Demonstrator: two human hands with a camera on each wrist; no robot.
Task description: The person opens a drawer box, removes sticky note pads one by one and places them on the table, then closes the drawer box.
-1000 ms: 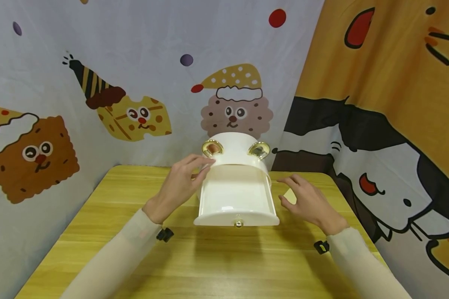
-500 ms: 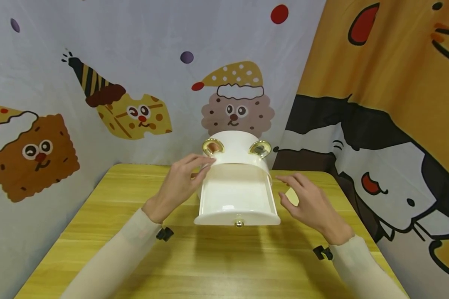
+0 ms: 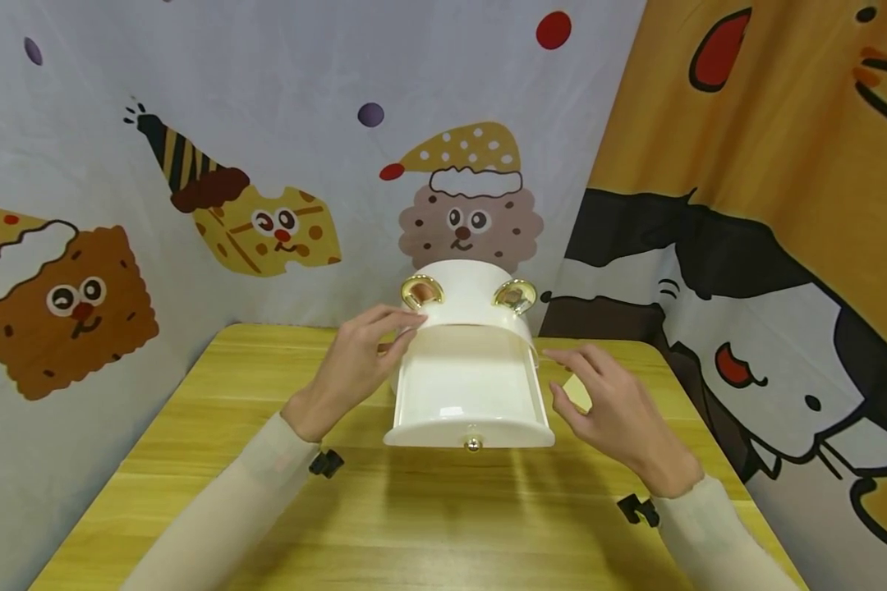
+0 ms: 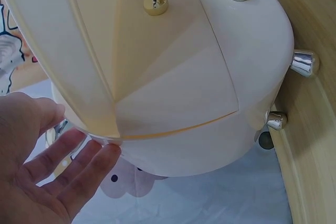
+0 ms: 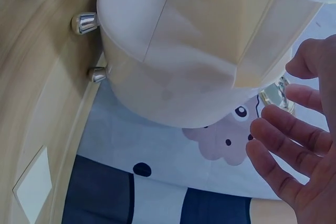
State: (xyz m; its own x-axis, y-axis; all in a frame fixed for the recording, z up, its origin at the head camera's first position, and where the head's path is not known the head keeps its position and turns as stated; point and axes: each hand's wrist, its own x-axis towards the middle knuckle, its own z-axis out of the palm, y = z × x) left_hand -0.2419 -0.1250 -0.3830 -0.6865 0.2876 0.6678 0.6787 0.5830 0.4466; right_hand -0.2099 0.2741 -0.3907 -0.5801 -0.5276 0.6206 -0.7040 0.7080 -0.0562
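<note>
A white storage box (image 3: 466,287) with two gold-rimmed ears stands on the table, its upper drawer (image 3: 466,386) pulled out toward me. That drawer has a gold knob (image 3: 473,444), and its inside shows bare white. In the left wrist view, a lower drawer front (image 4: 178,72) with a gold knob (image 4: 156,3) is pushed in. My left hand (image 3: 355,361) touches the box's left side near the ear, fingertips (image 4: 110,153) at the edge beside the drawer. To the right of the box, my right hand (image 3: 613,402) hovers with loosely bent fingers, apart from it in the right wrist view.
A small pale yellow square (image 3: 578,392) lies on the wooden table (image 3: 458,525), partly behind my right hand. Metal feet (image 4: 304,63) lift the box off the tabletop. A cartoon-printed curtain (image 3: 281,74) hangs close behind the table and along its sides.
My right wrist has dropped slightly toward me, its fingers staying beside the box. The left hand, the box and the pulled-out drawer hold their places; the view shifts a little.
</note>
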